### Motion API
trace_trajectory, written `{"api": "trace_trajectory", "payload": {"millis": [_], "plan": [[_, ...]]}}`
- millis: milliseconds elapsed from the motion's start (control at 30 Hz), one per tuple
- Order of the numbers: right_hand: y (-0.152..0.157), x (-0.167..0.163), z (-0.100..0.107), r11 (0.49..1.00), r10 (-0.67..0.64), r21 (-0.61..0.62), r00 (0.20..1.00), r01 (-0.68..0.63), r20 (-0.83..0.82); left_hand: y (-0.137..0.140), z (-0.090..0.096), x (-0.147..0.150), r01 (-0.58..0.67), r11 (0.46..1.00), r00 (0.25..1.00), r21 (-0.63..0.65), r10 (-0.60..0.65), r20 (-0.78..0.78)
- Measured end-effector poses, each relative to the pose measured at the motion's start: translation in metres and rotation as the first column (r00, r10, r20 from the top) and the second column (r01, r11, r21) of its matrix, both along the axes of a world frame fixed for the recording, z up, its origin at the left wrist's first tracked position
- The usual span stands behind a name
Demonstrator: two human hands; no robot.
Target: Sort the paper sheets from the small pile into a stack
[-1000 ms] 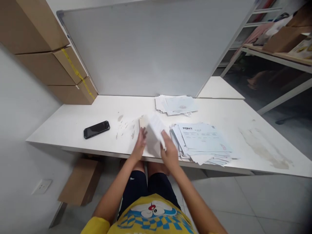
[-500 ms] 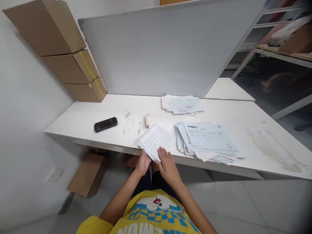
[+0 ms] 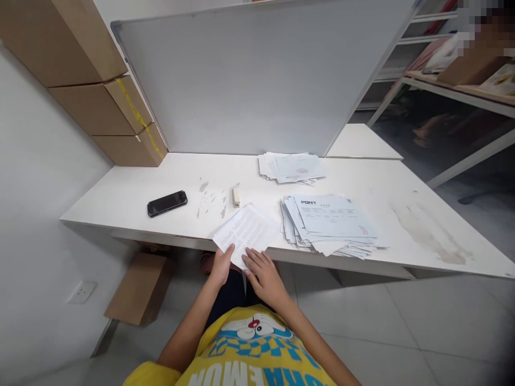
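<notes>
The fingers of your left hand (image 3: 220,265) are gripping the loose sheets (image 3: 247,230) at their left near edge, the thumb lying on top; those of your right hand (image 3: 265,272) are lying outstretched on the sheets' near right margin. The sheets are lying directly ahead of and between both hands, overhanging the near edge of the worktop (image 3: 185,174); their long axis appears to be running from near left to far right. Your right hand is the nearer to the larger paper stack (image 3: 333,217), which is lying to its right along the near edge.

Just beyond the sheets, a small cream-coloured object (image 3: 236,197) is resting; a phone (image 3: 167,203) is lying farther left. A smaller paper stack (image 3: 293,168) is lying at the far edge, by the whiteboard (image 3: 257,80). Stacked cardboard boxes (image 3: 124,107) are occupying the far left corner, and a floor box (image 3: 139,287) is standing below; their contents are not showing.
</notes>
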State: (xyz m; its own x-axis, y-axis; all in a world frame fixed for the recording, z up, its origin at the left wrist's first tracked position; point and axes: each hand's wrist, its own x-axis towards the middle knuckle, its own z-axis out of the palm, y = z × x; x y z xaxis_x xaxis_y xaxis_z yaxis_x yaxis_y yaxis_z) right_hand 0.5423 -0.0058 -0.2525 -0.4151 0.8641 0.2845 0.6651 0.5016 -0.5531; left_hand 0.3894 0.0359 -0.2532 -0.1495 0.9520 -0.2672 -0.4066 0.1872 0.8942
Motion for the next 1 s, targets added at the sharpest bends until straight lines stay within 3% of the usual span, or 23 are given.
{"api": "trace_trajectory", "payload": {"millis": [133, 200, 333, 433, 567, 700, 867, 1000], "plan": [[0.006, 0.010, -0.006, 0.999, -0.040, 0.027, 0.994, 0.042, -0.100, 0.004, 0.020, -0.015, 0.014, 0.998, 0.987, 0.055, -0.005, -0.162], [0.018, 0.021, 0.000, 0.979, -0.170, 0.081, 0.964, 0.189, -0.205, 0.014, 0.033, -0.028, 0.019, 0.993, 0.960, 0.120, 0.016, -0.279], [0.054, 0.036, 0.028, 0.871, -0.421, 0.068, 0.811, 0.486, -0.407, 0.046, 0.044, -0.050, 0.051, 0.980, 0.911, 0.191, 0.033, -0.411], [0.073, 0.031, 0.032, 0.883, -0.433, -0.022, 0.794, 0.470, -0.427, 0.066, 0.034, -0.056, 0.104, 0.972, 0.915, 0.211, -0.010, -0.403], [0.077, 0.018, 0.005, 0.899, -0.413, -0.082, 0.770, 0.430, -0.486, 0.073, 0.020, -0.054, 0.124, 0.955, 0.935, 0.268, -0.022, -0.354], [0.069, 0.022, -0.013, 0.896, -0.419, -0.127, 0.716, 0.426, -0.559, 0.073, 0.019, -0.051, 0.112, 0.961, 0.910, 0.253, 0.003, -0.414], [0.047, 0.032, -0.004, 0.903, -0.429, -0.226, 0.737, 0.365, -0.523, 0.055, 0.021, -0.049, 0.081, 0.966, 0.872, 0.244, 0.050, -0.488], [0.025, 0.026, -0.008, 0.872, -0.488, -0.326, 0.691, 0.365, -0.533, 0.026, 0.005, -0.057, 0.110, 0.967, 0.820, 0.229, 0.042, -0.571]]}}
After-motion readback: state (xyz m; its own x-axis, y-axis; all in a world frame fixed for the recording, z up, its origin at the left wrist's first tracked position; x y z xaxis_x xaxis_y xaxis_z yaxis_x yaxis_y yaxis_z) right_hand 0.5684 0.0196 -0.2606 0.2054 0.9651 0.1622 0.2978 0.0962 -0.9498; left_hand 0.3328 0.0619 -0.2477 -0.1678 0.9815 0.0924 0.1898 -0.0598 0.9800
